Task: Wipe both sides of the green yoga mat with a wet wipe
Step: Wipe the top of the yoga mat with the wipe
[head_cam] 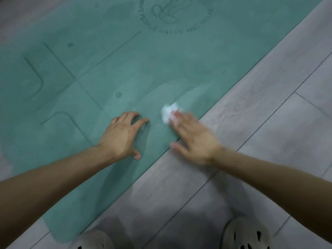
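Note:
The green yoga mat (111, 69) lies flat on the floor, running from the lower left to the upper right, printed side up with lines and a round logo. A crumpled white wet wipe (168, 111) sits on the mat near its right edge. My right hand (193, 137) presses on the wipe with straight fingers; the hand is blurred by motion. My left hand (122, 135) rests on the mat just left of the wipe, fingertips spread and bent onto the surface, holding nothing. Damp streaks show on the mat around the wipe.
Grey wood-look floor planks (269, 123) fill the right and bottom of the view. Two pale perforated slippers (248, 236) on my feet stand at the bottom edge, close to the mat's rounded near corner (59, 236).

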`<state>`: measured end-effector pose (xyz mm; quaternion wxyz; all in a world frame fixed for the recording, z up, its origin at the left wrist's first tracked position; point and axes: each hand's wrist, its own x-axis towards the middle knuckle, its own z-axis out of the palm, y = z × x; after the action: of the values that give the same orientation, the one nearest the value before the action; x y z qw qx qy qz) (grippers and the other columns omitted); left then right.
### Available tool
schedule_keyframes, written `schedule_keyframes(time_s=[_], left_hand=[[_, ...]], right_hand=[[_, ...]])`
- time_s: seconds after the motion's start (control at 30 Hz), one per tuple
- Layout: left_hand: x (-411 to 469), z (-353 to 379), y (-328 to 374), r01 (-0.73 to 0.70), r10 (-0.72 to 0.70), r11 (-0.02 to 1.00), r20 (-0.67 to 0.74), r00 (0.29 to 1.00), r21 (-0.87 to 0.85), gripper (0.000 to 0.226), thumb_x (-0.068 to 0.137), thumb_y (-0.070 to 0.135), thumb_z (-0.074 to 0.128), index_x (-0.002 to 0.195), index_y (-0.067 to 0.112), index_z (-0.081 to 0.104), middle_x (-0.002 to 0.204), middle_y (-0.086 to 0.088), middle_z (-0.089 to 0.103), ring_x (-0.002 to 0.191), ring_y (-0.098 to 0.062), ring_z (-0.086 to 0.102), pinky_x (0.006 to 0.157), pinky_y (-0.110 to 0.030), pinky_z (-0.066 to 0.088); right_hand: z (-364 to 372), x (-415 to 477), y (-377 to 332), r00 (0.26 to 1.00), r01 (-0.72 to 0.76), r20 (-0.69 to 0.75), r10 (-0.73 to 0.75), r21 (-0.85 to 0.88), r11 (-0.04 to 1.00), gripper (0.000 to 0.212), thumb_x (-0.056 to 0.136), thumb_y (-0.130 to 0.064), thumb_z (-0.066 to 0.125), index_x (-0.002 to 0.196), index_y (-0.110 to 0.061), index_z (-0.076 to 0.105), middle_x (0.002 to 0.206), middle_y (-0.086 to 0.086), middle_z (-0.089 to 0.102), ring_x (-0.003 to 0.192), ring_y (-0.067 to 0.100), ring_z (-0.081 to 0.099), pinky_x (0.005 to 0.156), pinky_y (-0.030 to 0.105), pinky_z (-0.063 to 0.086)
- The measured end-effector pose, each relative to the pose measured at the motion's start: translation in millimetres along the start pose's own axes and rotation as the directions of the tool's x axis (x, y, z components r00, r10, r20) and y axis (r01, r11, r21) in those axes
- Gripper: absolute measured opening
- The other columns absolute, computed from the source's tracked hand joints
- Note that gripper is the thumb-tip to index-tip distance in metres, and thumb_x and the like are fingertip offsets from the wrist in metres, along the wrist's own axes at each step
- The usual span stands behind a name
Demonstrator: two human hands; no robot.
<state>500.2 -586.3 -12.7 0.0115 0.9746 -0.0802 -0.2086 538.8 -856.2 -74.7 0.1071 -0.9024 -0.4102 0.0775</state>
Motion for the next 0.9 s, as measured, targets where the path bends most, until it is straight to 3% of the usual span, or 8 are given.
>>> schedule_keyframes(time_s=[0.13, 0.27, 0.33, 0.43, 0.53, 0.63, 0.77, 0.9], left_hand=[[-2, 5, 8, 0.001, 0.000, 1.000, -0.048, 0.999, 0.015, 0.128, 0.042, 0.049, 0.102, 0.154, 0.037, 0.041, 0.149, 0.001, 0.041, 0.139, -0.024, 0.040, 0.114, -0.041, 0.035], [3, 7, 7, 0.012, -0.013, 1.000, -0.039, 0.999, -0.014, 0.126, 0.041, 0.043, 0.103, 0.152, 0.036, 0.044, 0.147, 0.003, 0.041, 0.134, -0.024, 0.043, 0.110, -0.041, 0.041], [2, 6, 8, 0.012, -0.013, 1.000, -0.035, 0.999, -0.025, 0.127, 0.039, 0.041, 0.104, 0.152, 0.035, 0.045, 0.147, 0.003, 0.042, 0.133, -0.025, 0.044, 0.107, -0.041, 0.044], [-4, 4, 9, 0.006, -0.008, 0.999, -0.043, 0.999, -0.050, 0.129, 0.042, 0.041, 0.104, 0.155, 0.035, 0.043, 0.151, 0.002, 0.040, 0.136, -0.026, 0.043, 0.108, -0.042, 0.046], [-8, 5, 8, 0.005, -0.006, 0.998, -0.019, 1.000, -0.064, 0.128, 0.051, 0.040, 0.103, 0.161, 0.035, 0.038, 0.158, 0.002, 0.035, 0.143, -0.026, 0.039, 0.114, -0.043, 0.043], [-7, 8, 4, -0.015, 0.010, 0.995, -0.044, 0.999, -0.096, 0.126, 0.050, 0.042, 0.102, 0.159, 0.036, 0.039, 0.156, 0.004, 0.035, 0.142, -0.024, 0.038, 0.113, -0.041, 0.043], [-7, 13, -6, -0.056, 0.050, 0.993, -0.060, 0.997, -0.105, 0.121, 0.053, 0.050, 0.098, 0.158, 0.041, 0.039, 0.157, 0.007, 0.034, 0.143, -0.022, 0.037, 0.113, -0.044, 0.045], [-11, 11, -8, -0.106, 0.100, 0.989, -0.056, 0.993, -0.102, 0.117, 0.057, 0.054, 0.096, 0.158, 0.036, 0.042, 0.160, 0.002, 0.036, 0.145, -0.025, 0.037, 0.116, -0.042, 0.042]], right_hand=[[-8, -21, 10, 0.938, 0.345, 0.073, -0.339, -0.100, 0.933, 0.074, 0.111, -0.058, 0.028, 0.168, -0.013, 0.016, 0.176, 0.008, 0.009, 0.163, 0.021, 0.002, 0.132, 0.048, 0.010], [-35, -4, 96, 0.909, -0.399, -0.132, 0.395, -0.004, 0.917, 0.076, 0.111, -0.060, 0.017, 0.167, -0.009, 0.016, 0.174, 0.014, 0.014, 0.163, 0.025, 0.008, 0.131, 0.051, 0.011], [-27, -4, 80, 0.865, -0.474, -0.149, 0.479, 0.070, 0.878, 0.082, 0.109, -0.064, 0.018, 0.167, -0.006, 0.014, 0.175, 0.015, 0.008, 0.163, 0.025, 0.002, 0.132, 0.048, 0.008], [-1, -21, 4, 1.000, 0.015, -0.016, -0.015, 0.043, 0.999, 0.081, 0.108, -0.062, 0.031, 0.167, -0.008, 0.015, 0.176, 0.013, 0.007, 0.163, 0.025, -0.002, 0.131, 0.049, 0.012], [-5, -26, -2, 0.945, 0.318, 0.089, -0.314, -0.033, 0.948, 0.073, 0.111, -0.057, 0.033, 0.168, -0.013, 0.017, 0.176, 0.006, 0.009, 0.163, 0.020, 0.000, 0.132, 0.045, 0.008], [-24, -16, 66, 0.999, -0.032, 0.003, 0.033, -0.092, 0.995, 0.068, 0.113, -0.053, 0.025, 0.169, -0.017, 0.013, 0.176, 0.006, 0.011, 0.163, 0.019, 0.005, 0.133, 0.043, 0.005], [-50, -5, 102, 0.839, -0.544, -0.037, 0.543, -0.022, 0.839, 0.079, 0.108, -0.065, 0.011, 0.169, -0.015, 0.011, 0.176, 0.006, 0.006, 0.163, 0.017, -0.001, 0.133, 0.039, 0.000], [-27, -12, 16, 0.986, 0.064, 0.154, -0.061, -0.015, 0.998, 0.079, 0.109, -0.064, 0.025, 0.169, -0.016, 0.009, 0.177, 0.005, 0.004, 0.163, 0.017, -0.004, 0.133, 0.038, 0.003]])
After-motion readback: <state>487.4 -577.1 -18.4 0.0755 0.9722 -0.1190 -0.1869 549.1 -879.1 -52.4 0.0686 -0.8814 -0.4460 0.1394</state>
